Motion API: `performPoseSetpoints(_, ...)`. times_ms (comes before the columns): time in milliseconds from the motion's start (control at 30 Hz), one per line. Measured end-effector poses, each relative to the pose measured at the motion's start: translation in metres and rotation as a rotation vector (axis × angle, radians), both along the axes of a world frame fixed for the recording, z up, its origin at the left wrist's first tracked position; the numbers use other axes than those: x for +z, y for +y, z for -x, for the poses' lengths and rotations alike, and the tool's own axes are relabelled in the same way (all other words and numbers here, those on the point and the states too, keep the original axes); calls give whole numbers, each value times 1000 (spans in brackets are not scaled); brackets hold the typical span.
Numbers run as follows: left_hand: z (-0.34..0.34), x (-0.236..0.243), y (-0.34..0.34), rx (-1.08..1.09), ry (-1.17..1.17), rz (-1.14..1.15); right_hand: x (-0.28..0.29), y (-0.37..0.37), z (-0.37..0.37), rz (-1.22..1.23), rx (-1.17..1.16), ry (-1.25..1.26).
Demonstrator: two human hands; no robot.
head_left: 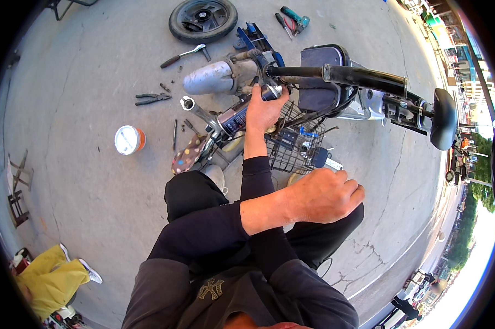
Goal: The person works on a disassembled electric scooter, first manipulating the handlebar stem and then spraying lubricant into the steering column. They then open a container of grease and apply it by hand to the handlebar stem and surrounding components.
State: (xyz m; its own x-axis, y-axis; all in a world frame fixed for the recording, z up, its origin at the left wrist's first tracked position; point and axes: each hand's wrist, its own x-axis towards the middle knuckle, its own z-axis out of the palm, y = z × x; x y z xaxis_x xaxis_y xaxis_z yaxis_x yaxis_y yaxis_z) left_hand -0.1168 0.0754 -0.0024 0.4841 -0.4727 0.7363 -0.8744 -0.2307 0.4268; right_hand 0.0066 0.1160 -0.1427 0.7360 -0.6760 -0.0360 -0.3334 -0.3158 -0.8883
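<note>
An electric bike lies stripped on the concrete, with its black handlebar (362, 77), wire basket (294, 147) and silver fender (209, 77) in front of me. My arms are crossed. My right hand (263, 109) reaches forward and grips a dark spray can (234, 118) held against the bike's front fork area. My left hand (324, 194) rests loosely closed on my right knee, just below the basket, with nothing visible in it.
A removed black wheel (202, 19) lies at the far side. Pliers (151, 98), a wrench (184, 55) and screwdrivers (291, 22) are scattered on the ground. An orange tub with a white lid (128, 140) stands to the left. A person in yellow (50, 279) sits at lower left.
</note>
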Motion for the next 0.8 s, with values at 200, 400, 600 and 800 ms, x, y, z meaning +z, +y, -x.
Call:
performPoseSetpoints(200,1,-1,-1,0,3,-3,-4,-22,-19,-30,31,-192)
performPoseSetpoints(400,2,4,-1,16,-5,0,-13,-14,1,-216,94,-146)
performPoseSetpoints(600,-4,8,34,161,130,79,18,-16,61,-356,297,-318)
performPoseSetpoints(800,-52,13,89,167,1032,681,64,-112,114,-500,635,-180)
